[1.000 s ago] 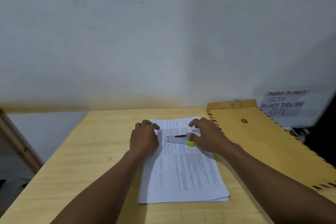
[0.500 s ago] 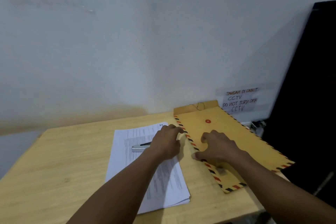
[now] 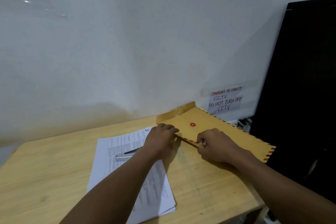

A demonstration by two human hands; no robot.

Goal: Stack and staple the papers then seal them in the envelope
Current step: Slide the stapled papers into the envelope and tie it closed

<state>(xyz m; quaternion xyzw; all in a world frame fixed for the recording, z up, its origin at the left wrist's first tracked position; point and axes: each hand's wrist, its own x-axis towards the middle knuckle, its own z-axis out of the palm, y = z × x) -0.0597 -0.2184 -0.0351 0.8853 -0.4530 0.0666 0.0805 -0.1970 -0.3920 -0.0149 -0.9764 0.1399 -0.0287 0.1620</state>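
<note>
On the right side of the table (image 3: 45, 178), my two hands are at the brown envelope (image 3: 209, 118) now. A second ago they were both on the papers (image 3: 112, 143), by the stapler (image 3: 125, 155). Then they slid over and lay on the envelope. Now my left hand (image 3: 161, 140) curls its fingers round the near striped edge, up by the top end. My right hand (image 3: 216, 146) pinches the same edge a bit lower down. That edge is lifted a little off the wood. My head has turned to the right too, so the papers sit more to the left of what I see.

I think this means I am done with the stapler and am picking the envelope up so the papers can go in. I cannot see a staple from here, so I cannot say if the papers are really joined. The stapler lies on top of the stack, and my left arm crosses over it. The envelope's flap (image 3: 175, 113) is open and stands up by the wall, with a thin string on it. A red round button (image 3: 192, 124) sits just below.

The table is pale yellow wood, pushed against a white wall (image 3: 127, 42). A small taped note (image 3: 225, 99) says not to turn off the CCTV. A big black thing (image 3: 307, 87) stands to the right.
</note>
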